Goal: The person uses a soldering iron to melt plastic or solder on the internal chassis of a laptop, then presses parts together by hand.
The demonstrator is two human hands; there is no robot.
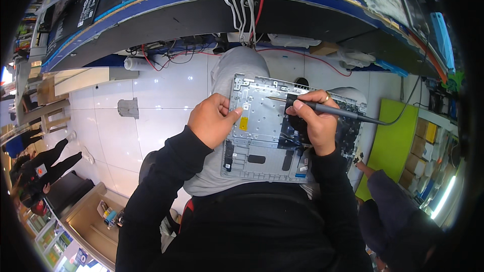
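Observation:
A silver laptop case panel (261, 130) lies across my lap with its inner side up, showing small studs, a yellow sticker (244, 124) and black film (291, 133). My left hand (212, 120) grips its left edge, thumb on top and the other fingers partly hidden beneath. In my right hand (321, 127) is a soldering iron (348, 114), held like a pen above the panel. Its thin tip points left over the upper middle of the metal; whether it touches cannot be told. A dark cord runs from the iron's right end up to the bench.
Ahead stands a blue-edged workbench (176, 7), with white and red cables (242, 5) hanging over its front. A grey flat piece (128, 108) lies on the tiled floor. Another person (398, 211) is close at the right, beside a green panel (385, 146). An open box (91, 216) stands lower left.

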